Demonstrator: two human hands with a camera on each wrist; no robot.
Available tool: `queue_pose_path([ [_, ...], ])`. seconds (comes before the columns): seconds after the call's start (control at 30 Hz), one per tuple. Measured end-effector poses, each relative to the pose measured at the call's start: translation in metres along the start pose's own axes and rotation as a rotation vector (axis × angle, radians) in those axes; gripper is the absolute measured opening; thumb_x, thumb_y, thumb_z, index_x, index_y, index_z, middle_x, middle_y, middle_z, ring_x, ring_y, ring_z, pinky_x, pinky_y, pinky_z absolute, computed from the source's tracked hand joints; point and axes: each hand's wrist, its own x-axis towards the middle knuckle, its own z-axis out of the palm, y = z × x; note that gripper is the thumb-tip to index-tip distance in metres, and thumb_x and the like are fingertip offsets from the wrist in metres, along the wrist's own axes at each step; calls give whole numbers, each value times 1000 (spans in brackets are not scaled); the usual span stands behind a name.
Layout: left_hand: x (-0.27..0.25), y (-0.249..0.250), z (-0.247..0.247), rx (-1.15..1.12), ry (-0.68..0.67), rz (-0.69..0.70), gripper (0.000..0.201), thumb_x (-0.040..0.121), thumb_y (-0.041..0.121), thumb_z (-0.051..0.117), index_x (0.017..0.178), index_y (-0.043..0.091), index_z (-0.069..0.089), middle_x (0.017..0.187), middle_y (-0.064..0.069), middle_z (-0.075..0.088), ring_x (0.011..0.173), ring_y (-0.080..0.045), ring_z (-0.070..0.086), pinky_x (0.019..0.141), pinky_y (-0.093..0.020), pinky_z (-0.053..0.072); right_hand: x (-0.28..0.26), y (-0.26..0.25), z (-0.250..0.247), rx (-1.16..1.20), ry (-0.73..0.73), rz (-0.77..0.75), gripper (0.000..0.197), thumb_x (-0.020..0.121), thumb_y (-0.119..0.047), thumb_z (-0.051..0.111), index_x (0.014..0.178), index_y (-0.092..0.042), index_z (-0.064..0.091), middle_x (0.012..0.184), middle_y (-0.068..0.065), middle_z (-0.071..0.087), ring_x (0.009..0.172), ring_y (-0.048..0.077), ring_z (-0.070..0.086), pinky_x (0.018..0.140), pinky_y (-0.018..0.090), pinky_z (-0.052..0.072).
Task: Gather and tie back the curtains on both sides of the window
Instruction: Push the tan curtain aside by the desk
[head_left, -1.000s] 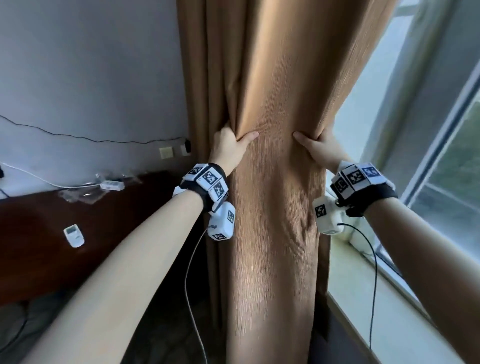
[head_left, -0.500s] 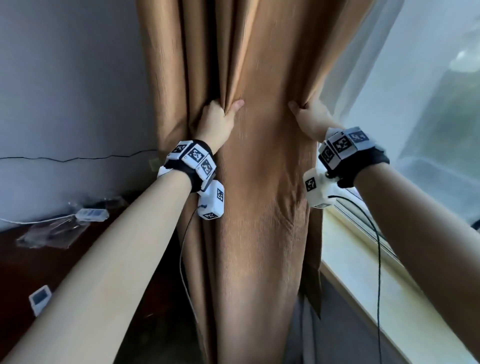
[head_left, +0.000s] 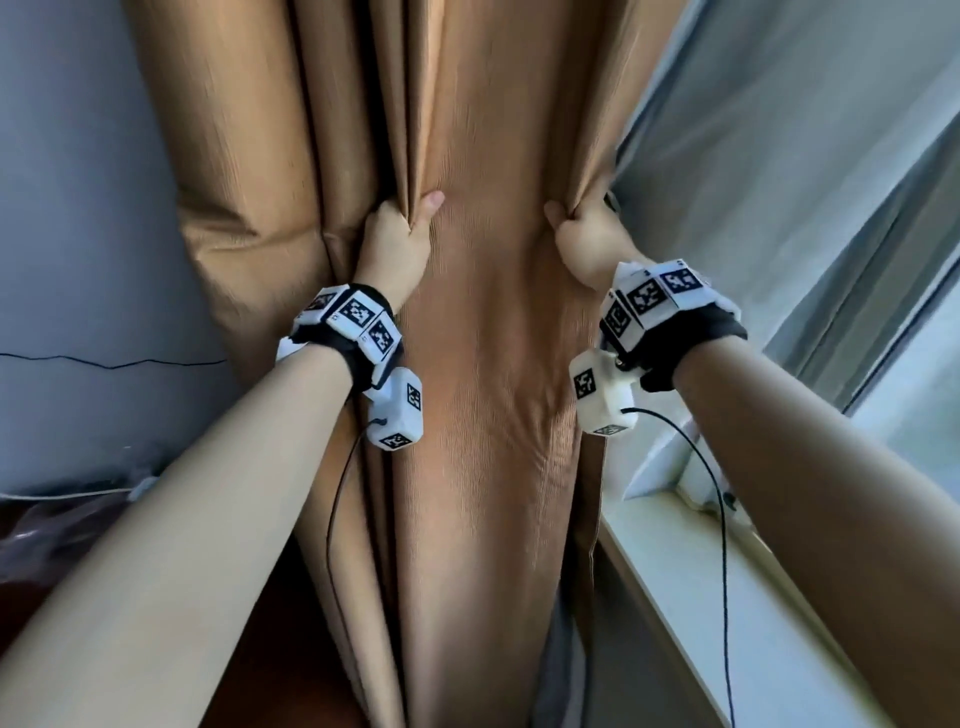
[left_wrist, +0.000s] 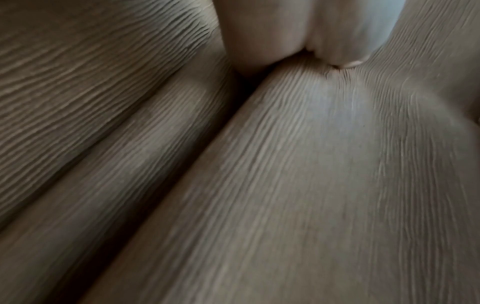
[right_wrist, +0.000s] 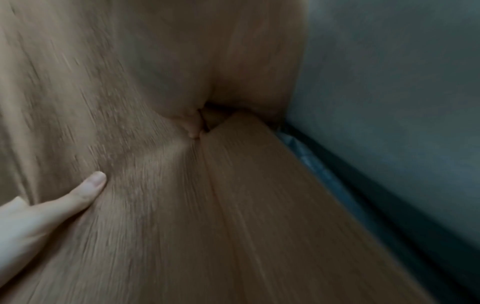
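A tan ribbed curtain (head_left: 493, 364) hangs gathered in thick folds between the wall and the window. My left hand (head_left: 410, 218) grips the left side of the bundle, thumb in front and fingers hidden behind a fold. My right hand (head_left: 571, 218) grips the curtain's right edge the same way, at about equal height. In the left wrist view the left hand (left_wrist: 298, 35) presses into the curtain (left_wrist: 285, 185). The right wrist view shows a thumb (right_wrist: 88, 189) lying on the fabric (right_wrist: 221, 216), with the palm above. No tie-back is visible.
A pale sheer curtain (head_left: 779, 156) hangs to the right, in front of the window frame (head_left: 883, 291). A white sill (head_left: 701, 597) runs along the lower right. A grey wall (head_left: 78, 234) with a thin black cable is on the left, and a dark desk edge (head_left: 31, 525) shows low left.
Both hands have slid higher up the curtain while keeping their hold. The view has tilted upward, so the desk and its items have mostly dropped out of sight.
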Motion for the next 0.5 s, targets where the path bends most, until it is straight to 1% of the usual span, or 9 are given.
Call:
queue_pose_path([
  [0.1,36,-14,17,-19,24,4,46,99,37,49,116,-5,60,111,-21,66,106,-31,61,80,-26,43,39,-1,14,55,-7,-22,74,102,-28,40,151,-8,-11,156,13,23,142,26,26,112,28,18],
  [0.2,64,-27,32,-33,50,11,44,100,35,47,117,-4,59,111,-18,66,105,-28,61,73,-18,38,71,0,27,74,-9,-39,72,102,-27,41,151,-6,-8,156,14,22,142,26,26,112,26,17],
  [0.23,73,-32,36,-37,54,12,44,100,34,47,118,-4,59,111,-18,66,105,-28,61,73,-16,38,80,0,32,83,-15,-45,72,102,-27,41,151,-6,-8,156,14,22,142,26,26,112,26,17],
  [0.33,90,-43,47,-44,80,20,43,100,33,46,119,-4,59,110,-17,66,106,-27,61,78,-17,39,97,4,43,94,-15,-58,72,101,-25,41,151,-6,-8,156,16,22,141,27,27,112,27,19],
  [0.43,97,-47,53,-51,92,27,42,101,32,45,118,-4,59,103,-17,65,99,-25,60,83,-22,43,104,5,48,125,-10,-75,76,101,-21,42,150,-8,-14,155,16,20,141,27,28,111,27,20],
  [0.5,98,-48,54,-56,89,21,43,100,33,45,118,-4,59,106,-18,67,102,-28,62,82,-23,43,104,5,49,122,-18,-73,76,101,-20,41,150,-10,-16,155,16,21,139,27,30,110,27,22],
])
